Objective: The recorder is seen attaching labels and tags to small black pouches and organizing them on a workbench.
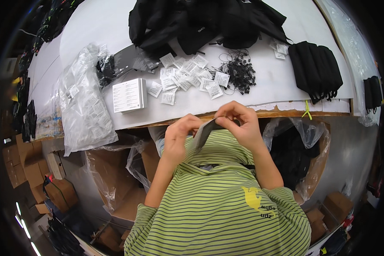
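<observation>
In front of my body, just off the table's near edge, I hold a flat grey card that looks like a hang tag. My right hand pinches its upper corner between thumb and fingertips. My left hand is closed at the card's left edge, its fingertips partly hidden. Beyond my hands lie loose white printed labels in a spread heap. To their right is a tangle of black tag cords. A stack of white cards stands at the left, with dark grey cards fanned out behind it.
Black garments are heaped at the table's far side. Folded black items lie at the right. A clear plastic bag of labels hangs over the left front edge. Below the table are plastic-lined cartons, the left carton and the right carton.
</observation>
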Tool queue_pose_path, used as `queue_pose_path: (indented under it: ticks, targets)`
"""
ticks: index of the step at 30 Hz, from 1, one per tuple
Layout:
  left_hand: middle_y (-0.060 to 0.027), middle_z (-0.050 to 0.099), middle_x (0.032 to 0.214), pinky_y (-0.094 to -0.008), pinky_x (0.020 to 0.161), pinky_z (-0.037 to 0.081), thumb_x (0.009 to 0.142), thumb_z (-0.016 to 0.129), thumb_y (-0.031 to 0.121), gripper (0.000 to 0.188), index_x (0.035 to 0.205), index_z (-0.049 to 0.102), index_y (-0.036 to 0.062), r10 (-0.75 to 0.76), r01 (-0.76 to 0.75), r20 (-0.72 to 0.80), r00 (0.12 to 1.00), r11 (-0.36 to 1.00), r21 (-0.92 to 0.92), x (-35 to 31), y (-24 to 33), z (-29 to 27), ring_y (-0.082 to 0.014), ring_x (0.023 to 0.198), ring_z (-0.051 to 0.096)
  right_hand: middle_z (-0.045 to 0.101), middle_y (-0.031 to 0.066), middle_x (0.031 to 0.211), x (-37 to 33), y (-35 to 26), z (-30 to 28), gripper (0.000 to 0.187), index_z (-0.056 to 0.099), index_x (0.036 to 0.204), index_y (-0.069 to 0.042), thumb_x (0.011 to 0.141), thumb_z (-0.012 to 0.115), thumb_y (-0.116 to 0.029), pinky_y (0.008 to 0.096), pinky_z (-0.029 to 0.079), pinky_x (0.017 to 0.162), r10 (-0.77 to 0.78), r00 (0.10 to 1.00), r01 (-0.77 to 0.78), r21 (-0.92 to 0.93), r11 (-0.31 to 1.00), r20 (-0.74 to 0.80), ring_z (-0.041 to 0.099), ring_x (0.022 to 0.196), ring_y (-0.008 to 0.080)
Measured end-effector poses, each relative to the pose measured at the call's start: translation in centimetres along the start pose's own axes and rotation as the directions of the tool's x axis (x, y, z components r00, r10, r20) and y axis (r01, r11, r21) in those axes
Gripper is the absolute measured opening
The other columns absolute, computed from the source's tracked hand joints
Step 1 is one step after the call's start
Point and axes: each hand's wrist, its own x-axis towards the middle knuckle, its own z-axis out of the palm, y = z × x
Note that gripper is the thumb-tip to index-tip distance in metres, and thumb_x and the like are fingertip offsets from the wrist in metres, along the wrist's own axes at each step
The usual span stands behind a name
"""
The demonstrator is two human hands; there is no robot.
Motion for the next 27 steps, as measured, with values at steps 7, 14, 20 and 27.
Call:
queue_pose_path:
  ticks: [7,14,20,27]
  targets:
    - [-0.0027,0.060,0.088,-0.0207,0.073,0.044,0.092,0.056,0.007,0.010,0.097,0.057,-0.0025,-0.250,0.250,0.077,0.965,0.968,0.007,0.4,0.2,-0.2,-0.0065,0.079,0.055,0.041,-0.0059,0.051,0.2,0.3,-0.2,0.010,0.065,0.082,-0.003,0.078,0.072,-0.009,0.0214,0.025,0.048,0.056,0.993,-0.046,-0.094,0.995,0.106,0.032,0.050,0.0029]
    - [-0.0008,0.058,0.087,-0.0198,0.072,0.042,0.092,0.057,0.007,0.009,0.094,0.056,-0.0012,-0.218,0.212,0.132,0.967,0.976,0.054,1.1,0.2,0.0,-0.0052,0.080,0.053,0.045,-0.0056,0.054,0.3,0.5,-0.7,0.012,0.064,0.082,-0.003,0.079,0.072,-0.011,0.0207,0.026,0.048,0.067,0.984,-0.054,-0.085,0.995,0.165,0.034,0.051,0.0024]
    - [-0.0018,0.054,0.083,-0.0216,0.073,0.043,0.087,0.059,0.003,0.006,0.089,0.056,-0.0015,-0.094,0.088,0.158,0.983,0.995,0.048,2.0,0.0,0.3,-0.0076,0.078,0.053,0.051,-0.0046,0.064,0.1,0.8,-0.7,0.013,0.060,0.088,-0.002,0.086,0.066,-0.015,0.0197,0.031,0.050,0.086,0.981,-0.110,0.137,0.984,0.173,0.040,0.056,0.0011]
    - [0.0001,0.055,0.070,-0.0206,0.055,0.039,0.082,0.061,0.004,0.005,0.080,0.056,0.0011,0.150,-0.166,0.078,0.986,0.950,0.265,6.9,0.8,0.7,-0.0054,0.059,0.049,0.056,-0.0029,0.074,0.3,-0.6,-2.0,0.010,0.058,0.092,-0.002,0.089,0.061,-0.011,0.0181,0.035,0.055,0.242,0.940,-0.282,0.148,0.948,0.242,0.047,0.062,0.0015]
